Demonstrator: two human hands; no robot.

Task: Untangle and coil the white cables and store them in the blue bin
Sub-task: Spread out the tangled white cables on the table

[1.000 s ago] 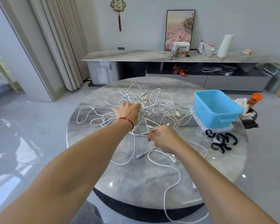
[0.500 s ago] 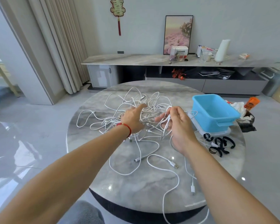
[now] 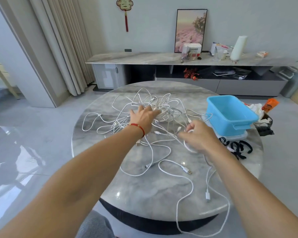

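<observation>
On my feed the white cables (image 3: 162,110) lie in a loose tangle on the round marble table (image 3: 162,194), massed toward its twelve o'clock side, with stray ends trailing toward six o'clock and one loop hanging over the near edge. My left hand (image 3: 143,117), a red string bracelet (image 3: 138,127) on its wrist, presses down on the heart of the tangle with fingers spread and mostly straight, gripping nothing. My right hand (image 3: 199,136), at about four o'clock from the left, has its fingers curled around a small loop of one cable, pinching it. The blue bin (image 3: 230,115) stands at the table's three o'clock edge, just beside the tangle. Black straps (image 3: 237,146) lie at five o'clock from the bin.
</observation>
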